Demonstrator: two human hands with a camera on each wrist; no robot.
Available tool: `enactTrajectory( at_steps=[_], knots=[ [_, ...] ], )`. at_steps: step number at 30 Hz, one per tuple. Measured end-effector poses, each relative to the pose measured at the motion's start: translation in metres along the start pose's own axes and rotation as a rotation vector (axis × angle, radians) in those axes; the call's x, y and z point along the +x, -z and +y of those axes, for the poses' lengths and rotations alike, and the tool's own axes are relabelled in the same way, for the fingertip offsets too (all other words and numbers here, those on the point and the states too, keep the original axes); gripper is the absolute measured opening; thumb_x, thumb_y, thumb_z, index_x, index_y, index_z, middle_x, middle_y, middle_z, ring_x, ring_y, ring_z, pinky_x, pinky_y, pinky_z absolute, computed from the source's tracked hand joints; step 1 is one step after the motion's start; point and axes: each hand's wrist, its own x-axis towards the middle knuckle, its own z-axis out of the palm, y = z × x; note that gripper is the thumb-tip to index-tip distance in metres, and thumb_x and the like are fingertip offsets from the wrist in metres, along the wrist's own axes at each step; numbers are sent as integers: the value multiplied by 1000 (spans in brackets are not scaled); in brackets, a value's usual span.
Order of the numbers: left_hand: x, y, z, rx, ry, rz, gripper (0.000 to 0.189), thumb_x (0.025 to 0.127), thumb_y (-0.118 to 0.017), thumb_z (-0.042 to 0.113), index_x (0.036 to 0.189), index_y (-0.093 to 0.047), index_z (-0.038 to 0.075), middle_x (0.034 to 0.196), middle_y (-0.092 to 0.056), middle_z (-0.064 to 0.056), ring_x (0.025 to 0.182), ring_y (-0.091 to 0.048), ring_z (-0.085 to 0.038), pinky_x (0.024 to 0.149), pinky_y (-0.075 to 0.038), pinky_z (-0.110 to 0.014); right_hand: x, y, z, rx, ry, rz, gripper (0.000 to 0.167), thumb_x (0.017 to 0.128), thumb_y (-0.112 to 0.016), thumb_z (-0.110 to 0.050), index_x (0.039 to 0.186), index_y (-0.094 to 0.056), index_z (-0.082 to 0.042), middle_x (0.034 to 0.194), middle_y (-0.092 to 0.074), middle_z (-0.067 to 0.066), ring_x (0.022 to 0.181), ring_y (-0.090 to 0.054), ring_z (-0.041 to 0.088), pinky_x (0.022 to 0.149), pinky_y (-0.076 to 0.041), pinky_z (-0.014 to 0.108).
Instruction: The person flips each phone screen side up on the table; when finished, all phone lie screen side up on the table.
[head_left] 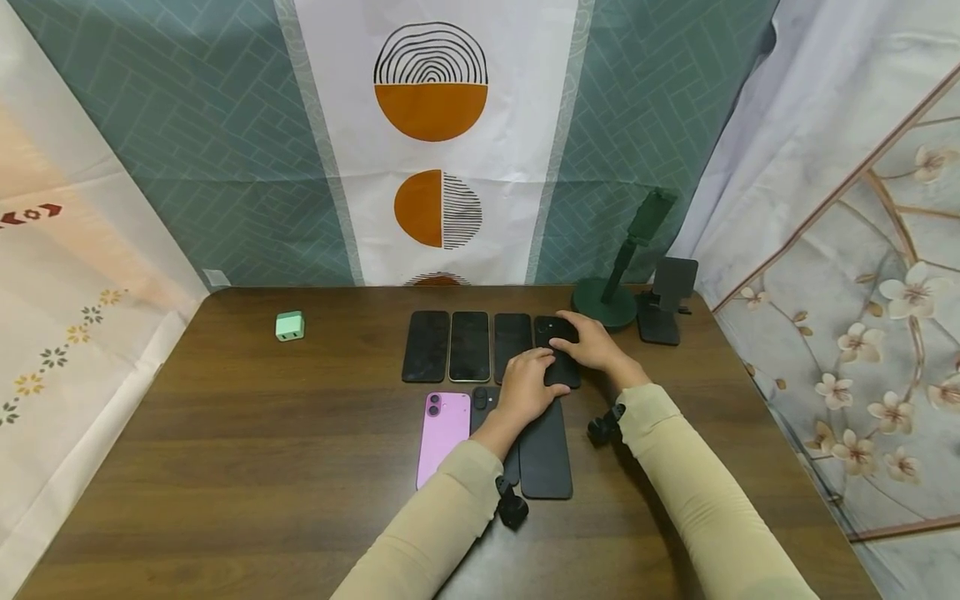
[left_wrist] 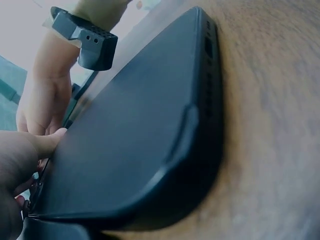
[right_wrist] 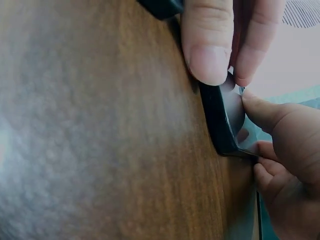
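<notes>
In the head view, a black phone (head_left: 564,372) lies back-up at the right end of the far row, its camera at the top left. My right hand (head_left: 597,343) grips it near the top right, thumb across its back. Low on the same phone, my left hand (head_left: 527,385) pinches its bottom edge; the thumb (right_wrist: 209,60) shows on that edge in the right wrist view. Just in front of it, partly under my left hand, lies another black phone (head_left: 546,458), close up in the left wrist view (left_wrist: 135,115). Left of that are a dark phone (head_left: 483,398) and a pink phone (head_left: 444,429).
Three dark phones (head_left: 426,346) lie screen-up in the far row. A green desk lamp (head_left: 606,302) and a black phone stand (head_left: 667,304) are at the back right. A pale green charger cube (head_left: 289,326) sits at the back left of the wooden table (head_left: 262,433).
</notes>
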Motion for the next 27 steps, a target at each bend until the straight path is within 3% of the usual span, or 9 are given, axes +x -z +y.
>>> enactTrajectory(
  at_steps=[4, 11, 14, 21, 27],
  knots=[
    [1, 1, 1, -27, -6, 3, 57, 84, -83, 38, 130, -69, 6, 139, -62, -5, 132, -55, -23, 115, -37, -41, 1, 3, -1, 40, 18, 18, 62, 98, -69, -22, 150, -44, 1, 151, -44, 26, 137, -42, 47, 117, -20, 64],
    [-1, 4, 1, -63, -24, -31, 53, 89, -79, 33, 133, -67, 6, 141, -60, -8, 133, -54, -25, 118, -33, -43, 0, 2, 2, 172, 9, 51, 49, 97, -69, -13, 142, -50, -2, 147, -48, 24, 136, -45, 45, 113, -37, 55],
    [-2, 5, 0, -75, -44, -36, 52, 91, -77, 32, 135, -65, 6, 143, -58, -10, 135, -52, -25, 118, -32, -43, -1, 3, 2, 257, -1, 90, 45, 99, -66, -9, 140, -51, 0, 146, -48, 24, 138, -44, 44, 113, -38, 53],
    [-4, 7, -4, -96, -101, -61, 62, 99, -66, 27, 151, -44, 2, 153, -48, -16, 142, -44, -25, 119, -30, -42, -3, 5, 1, 441, 0, 202, 44, 101, -58, 1, 144, -48, 6, 146, -49, 27, 138, -45, 40, 114, -38, 49],
    [-6, 7, -8, -105, -130, -113, 61, 104, -57, 28, 157, -36, 7, 159, -37, -17, 147, -35, -27, 122, -25, -42, -4, 7, 1, 586, -8, 250, 44, 100, -55, 6, 143, -47, 10, 148, -48, 27, 140, -42, 41, 115, -36, 51]
  ],
)
